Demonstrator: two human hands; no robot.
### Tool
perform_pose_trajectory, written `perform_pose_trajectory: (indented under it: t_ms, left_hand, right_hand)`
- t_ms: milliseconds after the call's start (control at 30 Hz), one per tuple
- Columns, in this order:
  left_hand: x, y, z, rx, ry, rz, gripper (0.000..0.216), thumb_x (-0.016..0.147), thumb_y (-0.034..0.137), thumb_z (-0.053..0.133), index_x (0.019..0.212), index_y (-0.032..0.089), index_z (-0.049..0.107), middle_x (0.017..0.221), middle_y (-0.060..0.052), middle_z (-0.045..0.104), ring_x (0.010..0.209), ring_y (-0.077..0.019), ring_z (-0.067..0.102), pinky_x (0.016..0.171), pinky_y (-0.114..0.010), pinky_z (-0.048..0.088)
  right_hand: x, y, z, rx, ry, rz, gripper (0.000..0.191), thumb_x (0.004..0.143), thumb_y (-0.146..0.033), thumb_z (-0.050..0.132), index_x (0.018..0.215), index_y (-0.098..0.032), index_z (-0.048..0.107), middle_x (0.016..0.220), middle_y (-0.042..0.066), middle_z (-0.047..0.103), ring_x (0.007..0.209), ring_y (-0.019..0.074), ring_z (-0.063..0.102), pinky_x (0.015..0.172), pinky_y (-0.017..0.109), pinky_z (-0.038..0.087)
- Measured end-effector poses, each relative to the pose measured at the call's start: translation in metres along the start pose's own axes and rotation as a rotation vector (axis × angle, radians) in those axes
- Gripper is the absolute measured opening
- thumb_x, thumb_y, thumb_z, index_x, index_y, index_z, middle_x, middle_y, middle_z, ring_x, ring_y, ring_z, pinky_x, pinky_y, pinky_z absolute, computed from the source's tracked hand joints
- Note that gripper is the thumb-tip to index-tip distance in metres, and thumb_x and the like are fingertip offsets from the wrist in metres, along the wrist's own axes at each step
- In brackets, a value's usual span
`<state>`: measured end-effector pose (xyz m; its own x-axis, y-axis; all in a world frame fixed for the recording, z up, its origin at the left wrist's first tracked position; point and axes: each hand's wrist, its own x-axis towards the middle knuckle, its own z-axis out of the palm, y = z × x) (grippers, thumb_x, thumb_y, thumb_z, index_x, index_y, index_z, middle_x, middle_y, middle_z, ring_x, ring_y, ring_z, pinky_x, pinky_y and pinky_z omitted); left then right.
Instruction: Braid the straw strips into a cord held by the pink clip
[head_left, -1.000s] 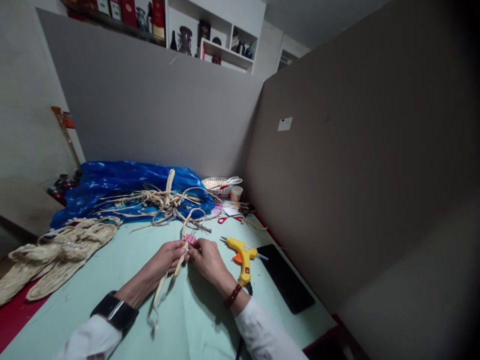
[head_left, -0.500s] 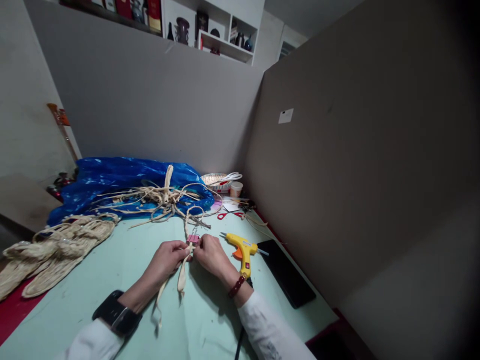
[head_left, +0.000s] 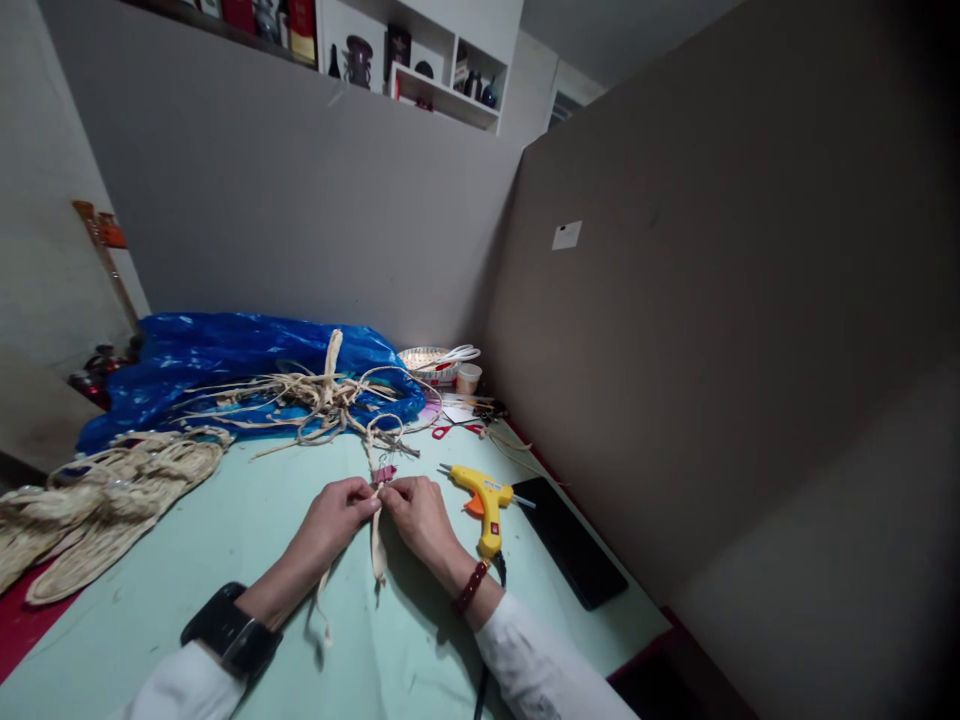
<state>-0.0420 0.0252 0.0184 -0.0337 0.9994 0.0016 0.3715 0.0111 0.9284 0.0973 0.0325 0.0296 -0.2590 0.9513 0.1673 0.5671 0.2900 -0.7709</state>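
Note:
My left hand (head_left: 334, 520) and my right hand (head_left: 420, 515) meet over the pale green table (head_left: 225, 540), both pinched on pale straw strands (head_left: 377, 545) just below a pink binder clip (head_left: 385, 473). Loose ends of the strands hang down between my wrists onto the table. Above the clip the strands run back to a tangled heap of straw (head_left: 322, 395). A dark watch sits on my left wrist and a red bead bracelet on my right.
A yellow glue gun (head_left: 486, 498) and a black phone (head_left: 574, 545) lie right of my hands. A blue plastic bag (head_left: 225, 360), woven straw soles (head_left: 97, 500), red scissors (head_left: 454, 430), a small basket (head_left: 427, 360) and a cup (head_left: 469, 378) stand further back. Grey partitions close off the back and right.
Both hands stayed at the clip, working the strands. One loose strand end swung from my left wrist's side toward the middle, and now hangs straight below the clip.

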Motion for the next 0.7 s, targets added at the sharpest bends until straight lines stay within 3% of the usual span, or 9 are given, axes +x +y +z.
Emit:
perform_pose_trajectory:
  t_ms: [100, 267, 400, 567, 700]
  left_hand:
    - [-0.002, 0.005, -0.003, 0.163, 0.056, 0.077, 0.021, 0.064, 0.040, 0.060, 0.056, 0.020, 0.058, 0.056, 0.001, 0.060, 0.061, -0.0178, 0.053, 0.059, -0.027, 0.035]
    - [-0.010, 0.016, -0.002, 0.440, 0.152, 0.077, 0.021, 0.075, 0.029, 0.055, 0.058, 0.020, 0.063, 0.062, -0.004, 0.068, 0.064, -0.0204, 0.059, 0.060, -0.027, 0.033]
    - [-0.020, 0.022, 0.010, 0.668, 0.207, 0.112, 0.024, 0.084, 0.023, 0.046, 0.070, 0.019, 0.066, 0.078, -0.010, 0.072, 0.076, -0.0240, 0.064, 0.065, -0.028, 0.036]
    - [-0.033, 0.026, 0.024, 0.900, 0.155, 0.191, 0.032, 0.089, 0.014, 0.036, 0.092, 0.015, 0.068, 0.091, -0.013, 0.068, 0.080, -0.0248, 0.066, 0.067, -0.031, 0.040]
    - [-0.039, 0.026, 0.030, 1.015, 0.096, 0.206, 0.036, 0.089, 0.007, 0.034, 0.102, 0.011, 0.067, 0.097, -0.016, 0.067, 0.077, -0.0252, 0.068, 0.065, -0.032, 0.043]
  right_hand:
    - [0.000, 0.000, -0.001, -0.014, 0.014, 0.009, 0.026, 0.080, -0.017, 0.050, 0.054, -0.016, 0.056, 0.050, -0.002, 0.044, 0.054, 0.0114, 0.036, 0.052, 0.025, 0.022]
    - [-0.002, -0.003, -0.002, -0.027, 0.025, 0.002, 0.025, 0.077, -0.016, 0.052, 0.052, -0.016, 0.056, 0.049, -0.001, 0.045, 0.053, 0.0119, 0.031, 0.053, 0.026, 0.022]
    - [0.000, 0.000, -0.001, 0.019, 0.018, -0.019, 0.026, 0.076, -0.015, 0.051, 0.050, -0.016, 0.051, 0.049, -0.003, 0.039, 0.053, 0.0109, 0.030, 0.052, 0.026, 0.021]
    - [0.005, 0.009, 0.000, 0.127, -0.020, -0.013, 0.029, 0.075, -0.017, 0.048, 0.047, -0.016, 0.039, 0.049, -0.004, 0.029, 0.052, 0.0091, 0.028, 0.050, 0.024, 0.019]
    - [0.006, 0.013, -0.001, 0.207, -0.073, 0.005, 0.028, 0.075, -0.018, 0.047, 0.048, -0.017, 0.038, 0.048, -0.005, 0.029, 0.051, 0.0084, 0.027, 0.047, 0.022, 0.019]
